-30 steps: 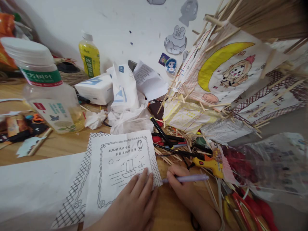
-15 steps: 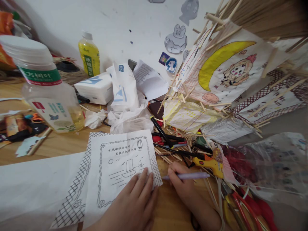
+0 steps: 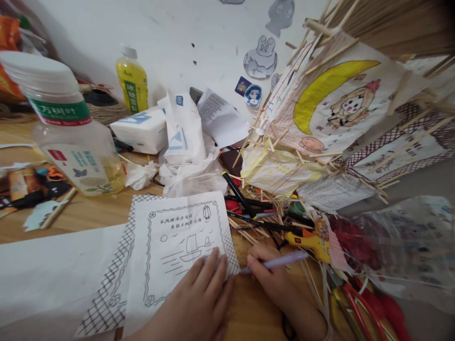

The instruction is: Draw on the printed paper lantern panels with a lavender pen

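Flat on a sheet of paper (image 3: 138, 265) lies my left hand (image 3: 201, 296), fingers stretched out over its lower right. The sheet bears black line drawings of sailing boats, a lantern, handwritten characters and a wavy border. Under it, a second sheet with a crosshatched edge (image 3: 103, 293) shows on both sides. My right hand (image 3: 268, 270) is closed around a light purple pen (image 3: 287, 259), just right of the sheets. The pen's tip is at the crosshatched edge on the right; whether it touches the paper I cannot tell.
A large bottle (image 3: 76, 137) stands at left, near tissue packs (image 3: 142, 130). Paper lanterns on stick frames (image 3: 330, 99) rise at right. Below them lie markers (image 3: 238, 194), loose sticks, a yellow glue gun (image 3: 313, 244) and red-handled tools (image 3: 362, 308).
The pen has tilted slightly, its rear end rising a little, and my right hand has shifted very slightly. My left hand and the paper stay where they were.
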A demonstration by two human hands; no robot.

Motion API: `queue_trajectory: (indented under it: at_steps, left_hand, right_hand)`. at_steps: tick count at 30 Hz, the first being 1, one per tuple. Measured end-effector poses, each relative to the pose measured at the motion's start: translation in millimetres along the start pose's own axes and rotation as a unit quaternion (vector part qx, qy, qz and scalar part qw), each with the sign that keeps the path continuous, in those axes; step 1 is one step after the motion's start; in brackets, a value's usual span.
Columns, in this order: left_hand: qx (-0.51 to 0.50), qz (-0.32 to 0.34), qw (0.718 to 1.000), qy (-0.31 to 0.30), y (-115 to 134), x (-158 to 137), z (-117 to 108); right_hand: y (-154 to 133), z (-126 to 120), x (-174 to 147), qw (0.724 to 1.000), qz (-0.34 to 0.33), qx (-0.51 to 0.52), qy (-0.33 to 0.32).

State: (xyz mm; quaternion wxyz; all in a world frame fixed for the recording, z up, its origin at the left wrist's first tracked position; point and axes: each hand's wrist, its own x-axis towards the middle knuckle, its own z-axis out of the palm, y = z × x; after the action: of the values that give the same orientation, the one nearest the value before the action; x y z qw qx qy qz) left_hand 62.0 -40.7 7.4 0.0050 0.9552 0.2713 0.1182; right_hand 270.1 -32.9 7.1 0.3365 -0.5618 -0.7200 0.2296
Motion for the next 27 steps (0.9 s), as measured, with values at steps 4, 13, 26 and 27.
queue_trajectory:
  at_steps: [4,13,26,27]
  left_hand:
    - [-0.001,0.003,1.0,0.005,-0.3,0.0,2.2]
    - [0.005,0.005,1.0,0.018,-0.8,-2.1,3.4]
    - [0.022,0.009,0.999,0.035,1.3,-1.6,4.1]
    - [0.023,0.011,0.999,0.038,1.3,-1.8,4.4]
  right_hand:
    - [-0.6,0.6,0.4,1.0,-0.012,-0.008,0.006]
    - [1.0,1.4,0.7,1.0,-0.007,-0.013,0.011]
    - [1.1,0.9,0.3,0.998,0.018,0.014,0.056]
    - [0.8,0.4,0.6,0.998,0.019,0.024,0.062]
